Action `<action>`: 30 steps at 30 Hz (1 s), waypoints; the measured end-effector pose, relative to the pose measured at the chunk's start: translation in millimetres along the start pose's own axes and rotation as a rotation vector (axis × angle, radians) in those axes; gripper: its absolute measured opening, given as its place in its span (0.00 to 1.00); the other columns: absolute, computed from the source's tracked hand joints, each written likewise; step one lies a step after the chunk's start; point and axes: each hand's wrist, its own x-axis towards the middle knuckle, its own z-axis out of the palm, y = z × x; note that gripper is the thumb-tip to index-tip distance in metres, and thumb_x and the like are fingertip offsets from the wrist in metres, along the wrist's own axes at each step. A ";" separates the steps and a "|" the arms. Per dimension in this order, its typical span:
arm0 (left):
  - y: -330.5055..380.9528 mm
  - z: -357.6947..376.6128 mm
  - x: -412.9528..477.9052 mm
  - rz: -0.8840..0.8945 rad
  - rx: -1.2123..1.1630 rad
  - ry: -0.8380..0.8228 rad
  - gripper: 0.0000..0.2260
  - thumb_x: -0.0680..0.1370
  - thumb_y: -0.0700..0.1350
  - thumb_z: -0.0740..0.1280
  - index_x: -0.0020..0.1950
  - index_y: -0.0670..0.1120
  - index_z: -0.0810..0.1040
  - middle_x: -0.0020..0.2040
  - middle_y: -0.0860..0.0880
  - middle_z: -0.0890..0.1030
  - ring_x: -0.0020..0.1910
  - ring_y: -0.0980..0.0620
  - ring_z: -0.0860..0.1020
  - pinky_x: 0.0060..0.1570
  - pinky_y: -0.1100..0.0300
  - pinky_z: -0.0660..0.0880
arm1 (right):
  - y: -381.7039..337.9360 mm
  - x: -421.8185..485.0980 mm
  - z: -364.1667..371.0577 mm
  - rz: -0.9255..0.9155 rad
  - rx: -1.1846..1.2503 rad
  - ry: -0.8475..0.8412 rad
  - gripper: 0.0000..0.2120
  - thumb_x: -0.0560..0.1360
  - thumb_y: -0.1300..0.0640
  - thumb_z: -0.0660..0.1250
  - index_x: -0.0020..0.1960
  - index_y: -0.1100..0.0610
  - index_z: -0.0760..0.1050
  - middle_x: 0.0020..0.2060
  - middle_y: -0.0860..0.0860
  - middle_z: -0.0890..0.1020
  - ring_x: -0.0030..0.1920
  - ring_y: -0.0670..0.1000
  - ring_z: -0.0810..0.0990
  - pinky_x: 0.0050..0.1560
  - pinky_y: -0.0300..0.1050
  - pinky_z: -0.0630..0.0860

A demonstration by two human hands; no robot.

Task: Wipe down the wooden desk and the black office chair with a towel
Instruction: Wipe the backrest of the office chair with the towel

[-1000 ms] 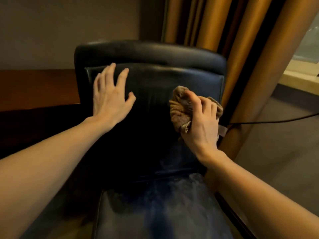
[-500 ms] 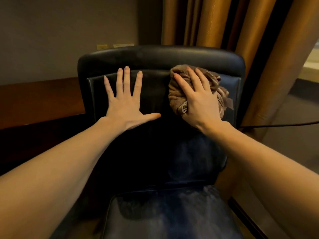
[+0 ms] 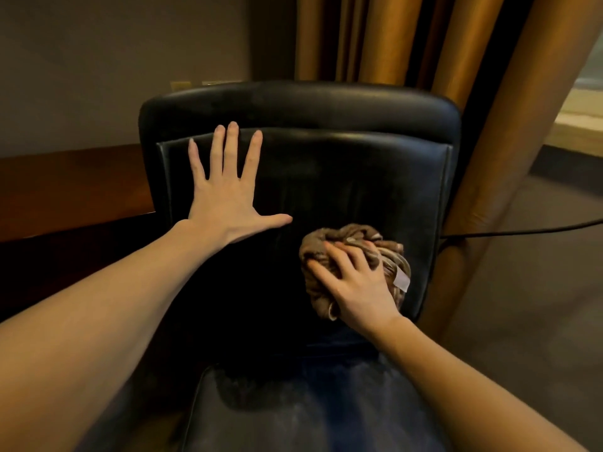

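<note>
Head view: you look down on the black office chair [image 3: 342,177]; its backrest faces you and fills the middle of the frame.
Left hand: your left hand [image 3: 225,203] lies flat on the backrest at about 10 o'clock of the panel. The fingers are straight and spread, the thumb points to 3 o'clock, and it holds nothing.
Right hand: your right hand [image 3: 355,282] presses the towel [image 3: 388,256] at about 4 o'clock of the panel, with the fingers curled over the bundle and gripping it.
Towel: brown and bunched into a ball, touching the backrest leather near its right edge. A pale tag [image 3: 402,282] sticks out at the bundle's 3 o'clock.
Seat: the seat [image 3: 293,412] lies at 6 o'clock, below both hands, with dull streaks on its surface.
Wooden desk: the wooden desk [image 3: 75,184] stands at 9 o'clock, behind the chair's left edge, well apart from the towel.
Curtain: the golden curtain [image 3: 385,37] hangs in folds from 12 to 2 o'clock behind the chair.
Cable: a dark cable [image 3: 522,230] runs from the chair's right edge off to 3 o'clock.
</note>
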 end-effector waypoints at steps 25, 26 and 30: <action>-12.7 -1.6 -5.7 0.037 -0.155 0.019 0.39 0.81 0.59 0.59 0.84 0.54 0.38 0.84 0.44 0.38 0.82 0.45 0.36 0.78 0.38 0.36 | -17.6 36.6 -6.4 0.107 0.119 0.022 0.29 0.74 0.46 0.65 0.75 0.48 0.73 0.74 0.59 0.72 0.71 0.65 0.69 0.68 0.73 0.65; -12.1 -1.0 -6.5 0.037 -0.162 0.027 0.39 0.81 0.58 0.59 0.84 0.54 0.38 0.84 0.44 0.38 0.82 0.44 0.36 0.78 0.38 0.36 | -20.8 26.0 -3.7 0.064 0.107 -0.018 0.28 0.75 0.46 0.64 0.74 0.49 0.74 0.73 0.59 0.73 0.70 0.65 0.70 0.66 0.74 0.67; -11.7 -5.2 -6.8 0.023 -0.166 0.028 0.39 0.81 0.58 0.59 0.84 0.54 0.39 0.84 0.44 0.38 0.82 0.44 0.36 0.78 0.38 0.35 | -7.7 27.2 -29.3 -0.126 0.028 -0.183 0.29 0.73 0.47 0.65 0.74 0.48 0.69 0.68 0.59 0.74 0.64 0.65 0.72 0.50 0.67 0.79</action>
